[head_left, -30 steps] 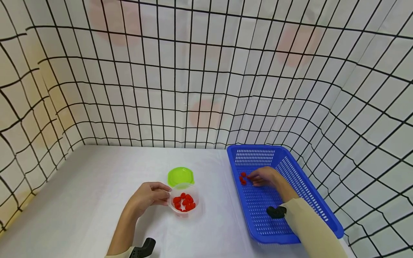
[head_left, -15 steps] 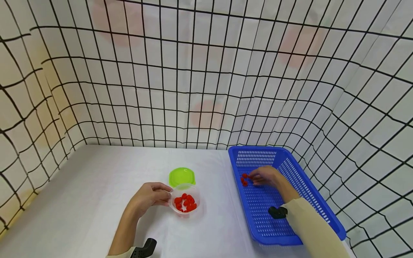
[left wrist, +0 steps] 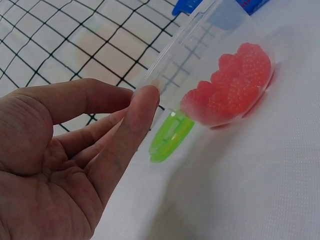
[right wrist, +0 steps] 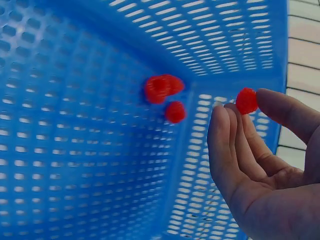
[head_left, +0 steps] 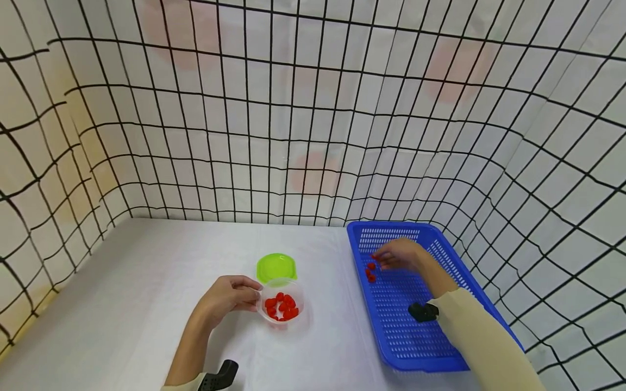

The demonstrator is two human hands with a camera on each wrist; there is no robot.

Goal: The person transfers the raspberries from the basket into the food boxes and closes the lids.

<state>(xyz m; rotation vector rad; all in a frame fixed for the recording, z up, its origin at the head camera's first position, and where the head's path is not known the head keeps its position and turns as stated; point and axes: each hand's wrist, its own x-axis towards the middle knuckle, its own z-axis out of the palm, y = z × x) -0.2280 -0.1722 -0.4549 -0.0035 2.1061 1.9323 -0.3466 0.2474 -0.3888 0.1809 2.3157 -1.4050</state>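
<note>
White cloth (head_left: 122,282) covers the tabletop, its folds faintly visible; white sheeting (head_left: 251,76), yellowish at far left and marked with pale pink discs farther right, walls it in on the left, back and right, with a black net (head_left: 270,103) of square mesh in front. At left, a cream sleeve (head_left: 181,386) and a black wrist device (head_left: 218,377) lead up to the left hand (head_left: 229,296); it pinches the rim of a clear cup (head_left: 299,297) between thumb and forefinger, the other fingers bent behind. The cup stands on the cloth, mouth upward, round from above; red berries (head_left: 282,307) lie heaped on its floor, pointing various ways. Just beyond is a green lid (head_left: 276,267), lying flat, partly overlapped by the cup in the head view; whether they touch I cannot tell. Well to the right sits a blue basket (head_left: 398,336), slotted all over, its long axis running from the back wall toward the person, near end slanting right; three loose berries (head_left: 371,266) lie close together by its left side. Above them the right hand (head_left: 403,254) pinches one berry (right wrist: 246,101) at the fingertips, inside the basket toward its far end; the berry's long axis looks roughly upright in the right wrist view, though which way its tip points I cannot tell; another cream sleeve (head_left: 481,336) and black device (head_left: 423,312) follow.
</note>
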